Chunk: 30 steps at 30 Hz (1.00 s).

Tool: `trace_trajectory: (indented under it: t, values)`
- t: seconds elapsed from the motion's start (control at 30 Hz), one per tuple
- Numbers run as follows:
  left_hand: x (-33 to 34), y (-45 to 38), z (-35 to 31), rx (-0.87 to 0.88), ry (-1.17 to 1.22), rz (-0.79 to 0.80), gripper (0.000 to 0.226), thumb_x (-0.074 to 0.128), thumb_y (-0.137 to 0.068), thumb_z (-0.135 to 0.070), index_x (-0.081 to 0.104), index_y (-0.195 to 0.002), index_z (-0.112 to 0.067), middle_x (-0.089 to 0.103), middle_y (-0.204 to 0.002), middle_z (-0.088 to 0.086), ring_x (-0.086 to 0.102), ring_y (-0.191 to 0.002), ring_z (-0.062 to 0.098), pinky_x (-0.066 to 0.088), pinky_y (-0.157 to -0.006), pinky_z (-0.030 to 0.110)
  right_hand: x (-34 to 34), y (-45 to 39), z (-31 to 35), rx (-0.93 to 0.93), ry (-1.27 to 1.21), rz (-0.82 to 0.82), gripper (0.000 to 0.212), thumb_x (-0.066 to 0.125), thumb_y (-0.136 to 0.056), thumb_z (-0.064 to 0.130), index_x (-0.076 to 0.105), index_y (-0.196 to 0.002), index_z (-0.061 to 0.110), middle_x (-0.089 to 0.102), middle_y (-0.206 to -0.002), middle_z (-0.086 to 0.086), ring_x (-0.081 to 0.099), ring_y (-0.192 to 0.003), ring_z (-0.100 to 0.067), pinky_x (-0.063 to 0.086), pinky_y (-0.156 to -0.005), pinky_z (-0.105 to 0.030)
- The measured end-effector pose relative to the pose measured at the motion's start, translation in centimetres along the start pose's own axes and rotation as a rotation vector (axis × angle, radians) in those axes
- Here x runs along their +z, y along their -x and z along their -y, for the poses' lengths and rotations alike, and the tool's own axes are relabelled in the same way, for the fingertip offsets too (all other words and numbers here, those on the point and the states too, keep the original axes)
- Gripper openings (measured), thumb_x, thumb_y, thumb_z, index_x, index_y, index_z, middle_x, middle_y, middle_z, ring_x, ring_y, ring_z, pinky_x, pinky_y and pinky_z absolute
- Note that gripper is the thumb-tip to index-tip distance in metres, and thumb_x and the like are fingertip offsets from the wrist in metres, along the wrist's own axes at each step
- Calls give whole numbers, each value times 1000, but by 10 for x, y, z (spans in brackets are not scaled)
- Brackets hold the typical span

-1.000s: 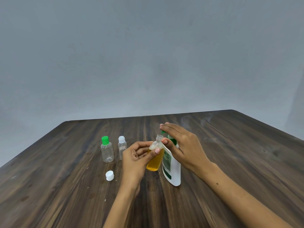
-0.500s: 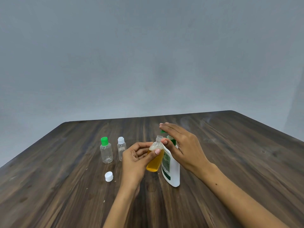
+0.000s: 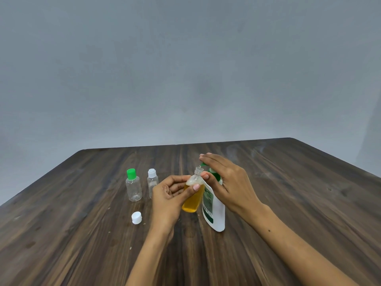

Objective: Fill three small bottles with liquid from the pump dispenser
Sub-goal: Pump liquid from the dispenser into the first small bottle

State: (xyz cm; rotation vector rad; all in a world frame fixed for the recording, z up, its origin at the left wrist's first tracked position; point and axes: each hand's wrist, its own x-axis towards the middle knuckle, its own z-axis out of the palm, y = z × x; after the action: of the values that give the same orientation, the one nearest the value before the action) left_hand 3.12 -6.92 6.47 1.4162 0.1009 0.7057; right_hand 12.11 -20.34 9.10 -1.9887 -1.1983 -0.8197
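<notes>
A: Which step is this?

B: Filling the first of the three, I judge. The left hand (image 3: pixel 169 195) is curled round a small open bottle (image 3: pixel 193 195), thumb and fingers pinching it near the shoulder, holding it tilted with its neck just under the green nozzle (image 3: pixel 203 164) of the pump dispenser (image 3: pixel 214 211). Amber liquid reaches almost to the shoulder.

A: And the right hand?

B: The right hand (image 3: pixel 228 182) lies over the pump head, fingers straight, pressing rather than gripping. The dispenser stands on the surface (image 3: pixel 288 203).

A: The others?

B: A green-capped bottle (image 3: pixel 133 185) and a white-capped bottle (image 3: pixel 152 182) stand side by side to the left, both clear and seemingly empty. A loose white cap (image 3: pixel 136 217) lies nearer the person.

A: So next?

B: Probably stop pumping before it overflows, fetch that cap, close this one, then uncap another.
</notes>
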Motion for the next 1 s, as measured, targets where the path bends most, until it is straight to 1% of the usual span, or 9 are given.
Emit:
trace_trajectory:
  t: [0.13, 0.23, 0.33, 0.47, 0.6, 0.7, 0.87, 1.0]
  values:
    - [0, 1, 0, 0, 20, 3, 40, 77, -60, -20, 70, -97, -7, 77, -90, 2, 72, -86, 10, 53, -67, 15, 3, 4, 0, 5, -15, 0, 76, 19, -91, 68, 63, -120, 14, 62, -124, 2, 51, -122, -9, 39, -93, -17]
    - [1, -1, 0, 1, 14, 2, 40, 77, -61, -20, 70, -98, -7, 77, -90, 0, 72, -86, 8, 53, -66, 13, 0, -1, -1, 5, -3, 3, 77, 18, -91, 69, 62, -123, 15, 60, -127, 2, 51, -122, -10, 37, -94, -17]
    - [1, -2, -2, 6, 2, 0, 39, 77, -62, -20, 70, -98, -8, 77, -90, -2, 72, -86, 8, 53, -66, 13, -2, -3, 0, -7, 14, 7, 78, 18, -91, 69, 61, -125, 14, 59, -129, 0, 50, -123, -11, 37, -96, -20]
    - [1, -2, -1, 5, 5, -5, 40, 78, -61, -19, 70, -98, -6, 77, -90, 0, 72, -86, 9, 53, -67, 14, 3, 2, 1, 13, -13, 5, 77, 19, -91, 70, 63, -121, 14, 62, -124, 1, 51, -121, -11, 43, -94, -23]
    - [2, -2, -1, 9, 1, -2, 39, 78, -60, -21, 70, -96, -8, 77, -89, -2, 72, -85, 8, 54, -68, 14, 1, 1, 0, 14, -10, 3, 77, 18, -91, 70, 62, -122, 15, 61, -126, 2, 50, -122, -9, 39, -94, -18]
    - [3, -1, -2, 12, -16, 2, 38, 77, -59, -23, 70, -95, -11, 77, -88, -4, 71, -85, 6, 54, -68, 14, -1, -2, 0, 9, 4, 13, 76, 18, -91, 69, 61, -124, 16, 60, -128, 3, 50, -123, -9, 37, -94, -18]
    - [4, -1, -2, 11, -14, 3, 42, 78, -60, -21, 70, -99, -6, 77, -92, 0, 72, -87, 9, 54, -70, 15, 2, 2, -1, 11, -14, 5, 74, 20, -91, 68, 63, -120, 16, 62, -123, 3, 51, -121, -9, 39, -93, -18]
    - [4, 0, -4, 18, 2, 9, 39, 77, -60, -20, 70, -96, -7, 77, -89, -1, 72, -84, 7, 53, -67, 13, 0, 0, -1, 14, -7, 13, 74, 19, -91, 69, 62, -122, 18, 60, -127, 4, 50, -122, -8, 36, -93, -14]
